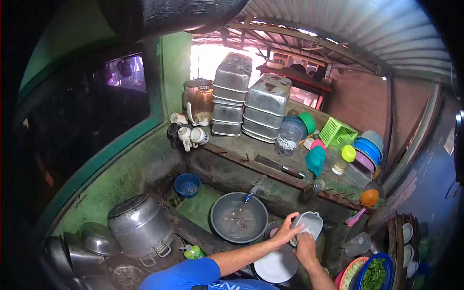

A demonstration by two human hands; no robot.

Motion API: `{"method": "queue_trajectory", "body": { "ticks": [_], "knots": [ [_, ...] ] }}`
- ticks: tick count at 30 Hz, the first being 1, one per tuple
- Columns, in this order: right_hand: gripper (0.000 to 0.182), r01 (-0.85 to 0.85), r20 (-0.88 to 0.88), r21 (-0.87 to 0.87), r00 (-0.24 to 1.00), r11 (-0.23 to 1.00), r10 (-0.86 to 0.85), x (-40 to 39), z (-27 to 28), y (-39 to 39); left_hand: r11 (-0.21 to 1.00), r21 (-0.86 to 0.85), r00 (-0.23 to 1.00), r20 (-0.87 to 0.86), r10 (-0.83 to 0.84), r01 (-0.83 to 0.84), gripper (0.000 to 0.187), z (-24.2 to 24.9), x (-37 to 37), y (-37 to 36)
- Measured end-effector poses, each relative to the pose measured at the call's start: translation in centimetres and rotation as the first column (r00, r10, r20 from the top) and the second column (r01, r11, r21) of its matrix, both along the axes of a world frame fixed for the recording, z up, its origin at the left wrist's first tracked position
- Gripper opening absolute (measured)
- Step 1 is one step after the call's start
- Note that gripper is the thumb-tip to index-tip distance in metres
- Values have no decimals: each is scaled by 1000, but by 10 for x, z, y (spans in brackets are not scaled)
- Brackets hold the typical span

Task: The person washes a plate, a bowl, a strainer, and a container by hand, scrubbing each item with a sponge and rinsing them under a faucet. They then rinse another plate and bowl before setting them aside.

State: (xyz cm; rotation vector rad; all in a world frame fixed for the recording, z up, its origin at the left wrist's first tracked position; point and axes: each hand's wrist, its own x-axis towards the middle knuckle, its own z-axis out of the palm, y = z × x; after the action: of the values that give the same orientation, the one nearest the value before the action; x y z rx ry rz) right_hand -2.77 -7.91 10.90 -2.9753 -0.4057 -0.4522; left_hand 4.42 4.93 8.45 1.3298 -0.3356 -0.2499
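My left hand [286, 233] grips the left side of a pale square container [311, 223], with its fingers around the rim. The container is tilted, its opening toward me. My right hand [305, 246] is at the container's lower edge, its fingers curled in; what they hold, if anything, is hidden. Below both hands lies a white round plate or lid [276, 265]. To the left, a grey basin [239, 217] holds water and some cutlery, under a tap [251, 194].
Stacked metal tins [266, 101] stand on the ledge, near a knife [279, 166] and colourful plastic ware. A large metal pot [140, 224] is at the left, a small blue bowl [187, 185] behind. Greens fill a blue basket [390, 270] at the lower right.
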Motion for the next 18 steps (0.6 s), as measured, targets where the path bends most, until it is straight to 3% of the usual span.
{"method": "queue_trajectory", "body": {
  "ticks": [1,2,3,5,6,7,8,9,10,13,15,16,17,18],
  "knots": [
    [25,44,-56,209,998,977,-33,3,-1,6,996,79,986,165,18,-32,62,8,-7,2],
    [25,95,-118,407,992,908,-51,3,-3,13,997,52,954,297,47,-65,68,15,-18,4],
    [25,105,-128,418,990,902,-56,0,-7,19,996,66,957,289,37,-58,68,12,-17,5],
    [25,-127,166,472,985,872,54,-8,-4,30,994,83,945,325,44,-75,59,-4,-3,2],
    [21,49,-118,475,993,879,9,-19,6,33,995,79,981,189,51,-67,47,-10,7,0],
    [21,69,-121,477,993,876,-13,-25,16,27,995,105,990,139,-19,5,39,-5,15,7],
    [17,-26,-13,222,999,975,29,-31,23,21,991,106,993,80,-86,77,38,-4,24,14],
    [14,-91,73,-56,993,994,95,-36,26,15,983,108,988,18,-154,152,37,-4,30,18],
    [16,-58,-6,-91,998,994,58,-34,20,1,980,122,987,-57,-153,159,39,2,27,16],
    [24,-6,-118,107,993,994,19,-32,28,-15,979,122,960,-247,-129,163,51,11,-6,1],
    [38,36,-99,275,995,961,-9,-26,11,-11,996,-69,999,6,-48,49,65,-16,-27,-18],
    [42,27,-62,352,998,936,-6,-28,5,-6,999,50,995,101,-5,0,64,-25,-23,-19],
    [41,63,-108,370,994,927,-25,-30,6,-1,998,28,998,29,50,-51,58,-10,-24,-19],
    [31,31,-67,250,998,968,-15,-37,11,-3,999,31,999,-48,-20,21,55,-16,-7,-13]
  ]
}}
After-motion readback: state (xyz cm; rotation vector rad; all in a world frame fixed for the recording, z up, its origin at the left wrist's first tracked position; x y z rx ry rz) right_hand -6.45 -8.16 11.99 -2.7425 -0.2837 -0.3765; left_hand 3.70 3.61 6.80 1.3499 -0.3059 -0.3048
